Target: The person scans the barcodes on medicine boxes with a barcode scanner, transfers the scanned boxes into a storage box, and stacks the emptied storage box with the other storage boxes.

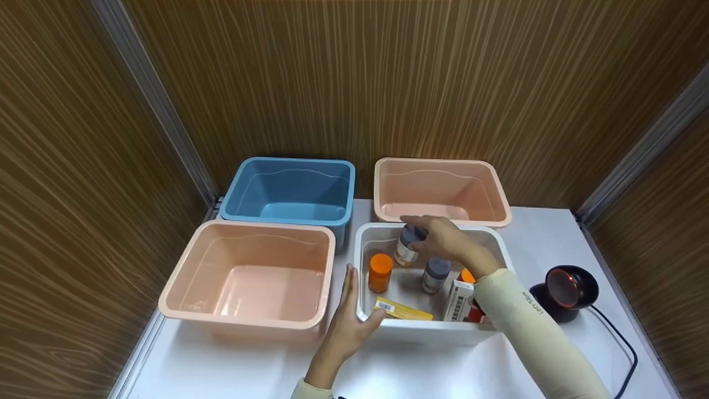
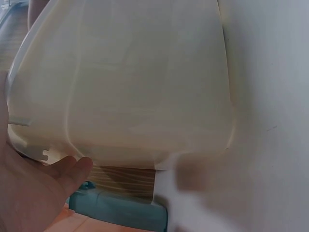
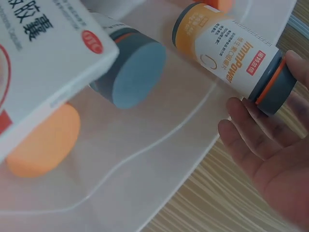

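Observation:
My right hand (image 1: 446,239) reaches over the back of a white bin (image 1: 421,331). Its thumb and fingers pinch the dark grey cap of a supplement bottle (image 3: 227,48), which has a white and orange label and leans at a tilt. My left hand (image 1: 346,328) rests at the bin's front left corner, fingers straight along the side and thumb spread toward the front wall. Inside the bin are an orange-capped bottle (image 1: 380,273), a second grey-capped bottle (image 1: 436,275), a yellow box (image 1: 403,310) and a white medicine box (image 1: 458,302). Another orange cap (image 3: 46,142) shows beside the white box.
An orange-pink bin (image 1: 246,324) stands to the left, a blue bin (image 1: 288,220) behind it. A second orange-pink bin (image 1: 443,163) sits behind the white one. On the right lies a black round device (image 1: 570,288) with a cable.

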`<move>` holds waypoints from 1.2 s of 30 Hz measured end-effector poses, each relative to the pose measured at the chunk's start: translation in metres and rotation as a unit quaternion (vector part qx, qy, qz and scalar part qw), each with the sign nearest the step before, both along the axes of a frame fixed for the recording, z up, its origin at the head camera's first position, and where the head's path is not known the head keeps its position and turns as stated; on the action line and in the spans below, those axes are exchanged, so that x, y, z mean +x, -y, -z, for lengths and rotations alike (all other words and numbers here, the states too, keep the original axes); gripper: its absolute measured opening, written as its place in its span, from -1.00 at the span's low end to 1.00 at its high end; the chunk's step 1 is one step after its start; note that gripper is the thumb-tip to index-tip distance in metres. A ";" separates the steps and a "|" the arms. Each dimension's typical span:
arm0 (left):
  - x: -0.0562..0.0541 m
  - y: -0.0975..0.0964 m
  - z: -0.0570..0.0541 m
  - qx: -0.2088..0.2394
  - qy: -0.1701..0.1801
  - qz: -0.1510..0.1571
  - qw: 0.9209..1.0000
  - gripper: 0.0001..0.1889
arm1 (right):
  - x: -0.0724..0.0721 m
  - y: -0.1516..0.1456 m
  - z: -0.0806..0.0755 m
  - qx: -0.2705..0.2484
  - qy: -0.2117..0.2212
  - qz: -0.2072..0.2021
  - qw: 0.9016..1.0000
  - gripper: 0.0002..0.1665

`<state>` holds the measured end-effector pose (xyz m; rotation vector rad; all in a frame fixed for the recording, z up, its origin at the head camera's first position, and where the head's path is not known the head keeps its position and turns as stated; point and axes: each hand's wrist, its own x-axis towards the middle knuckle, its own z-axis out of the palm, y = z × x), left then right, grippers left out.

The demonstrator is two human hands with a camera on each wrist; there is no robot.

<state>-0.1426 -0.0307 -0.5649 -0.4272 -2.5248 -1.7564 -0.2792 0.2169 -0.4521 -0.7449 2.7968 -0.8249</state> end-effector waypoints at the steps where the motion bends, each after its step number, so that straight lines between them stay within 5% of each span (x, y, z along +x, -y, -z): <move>1: 0.000 0.000 0.000 -0.001 0.000 0.001 1.000 0.07 | 0.000 -0.001 -0.003 -0.001 -0.005 0.001 1.000 -0.20; 18: -0.001 0.003 -0.001 -0.003 0.017 0.003 1.000 0.09 | 0.022 -0.028 -0.062 0.011 -0.108 0.009 0.994 -0.30; 29: 0.000 0.007 0.001 0.015 0.041 0.000 0.999 0.11 | 0.072 -0.086 -0.094 0.048 -0.083 0.094 0.991 -0.31; 36: 0.000 0.010 -0.001 0.005 0.044 -0.004 0.999 0.11 | 0.107 -0.127 -0.095 0.091 -0.028 0.161 0.982 -0.25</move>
